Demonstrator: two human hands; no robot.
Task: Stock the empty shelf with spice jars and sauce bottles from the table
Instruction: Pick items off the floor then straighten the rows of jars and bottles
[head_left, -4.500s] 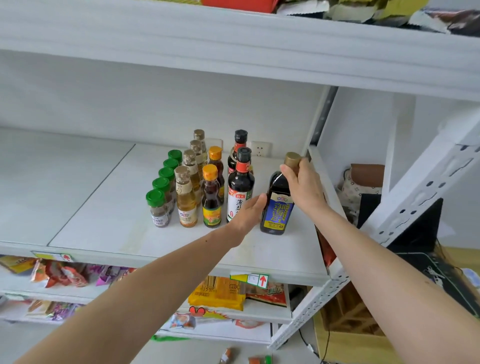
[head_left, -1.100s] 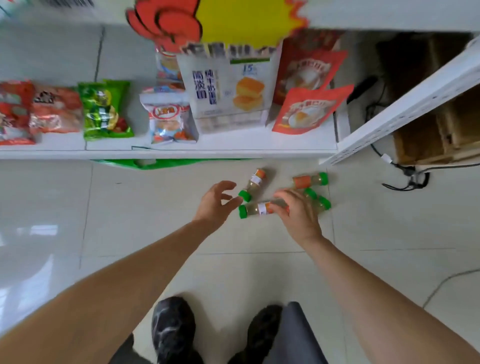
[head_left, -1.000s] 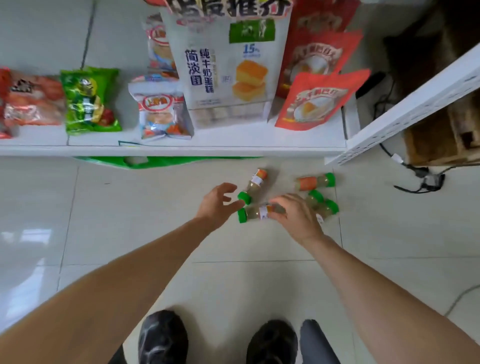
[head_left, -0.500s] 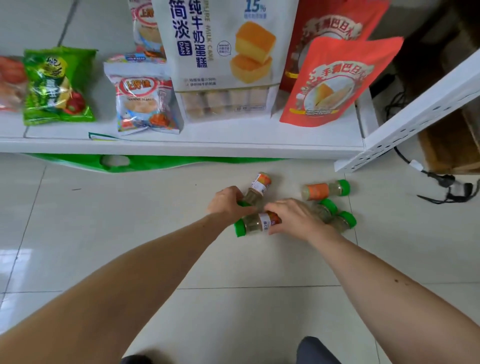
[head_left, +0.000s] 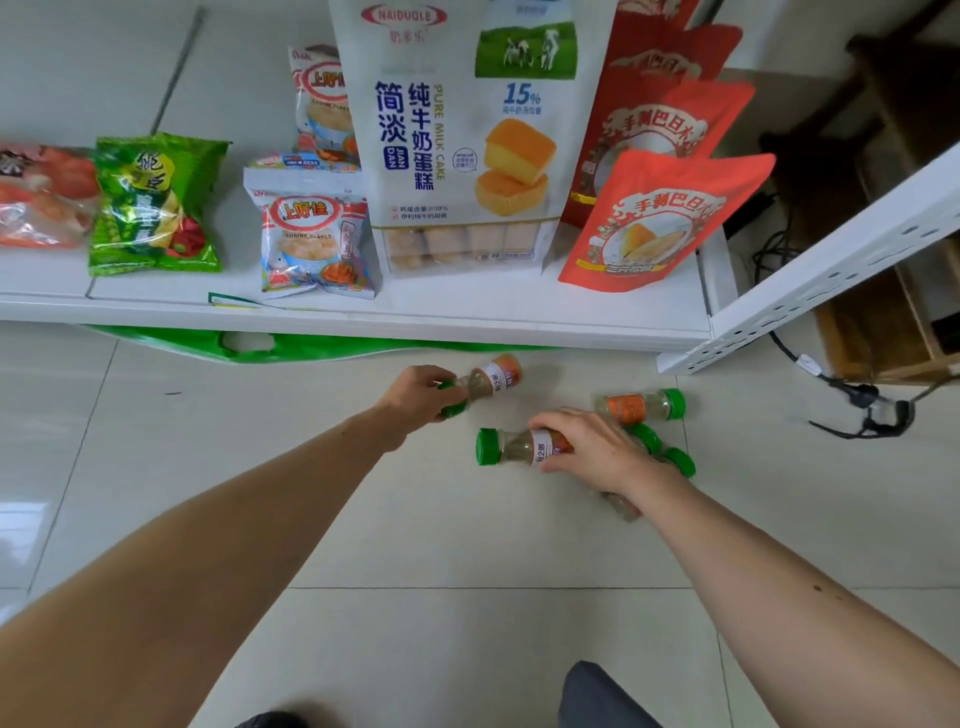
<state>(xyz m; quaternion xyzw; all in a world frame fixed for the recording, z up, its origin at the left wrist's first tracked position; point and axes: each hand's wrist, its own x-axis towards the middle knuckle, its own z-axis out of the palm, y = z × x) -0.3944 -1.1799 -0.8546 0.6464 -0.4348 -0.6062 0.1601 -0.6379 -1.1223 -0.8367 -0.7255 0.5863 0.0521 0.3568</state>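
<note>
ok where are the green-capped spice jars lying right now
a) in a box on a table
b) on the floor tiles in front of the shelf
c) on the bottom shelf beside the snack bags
b: the spice jars lie on their sides on the floor tiles below the bottom shelf, with the left hand and right hand each gripping one.

I'm looking into a small shop: a white metal shelf (head_left: 363, 312) low to the tiled floor (head_left: 467, 545) carries packaged snacks faced outward for sale. I can see a milk cake bag (head_left: 462, 130), shrimp flakes packets (head_left: 311, 239), green pea crisps (head_left: 156, 202) and red pouches (head_left: 660, 218).
</note>
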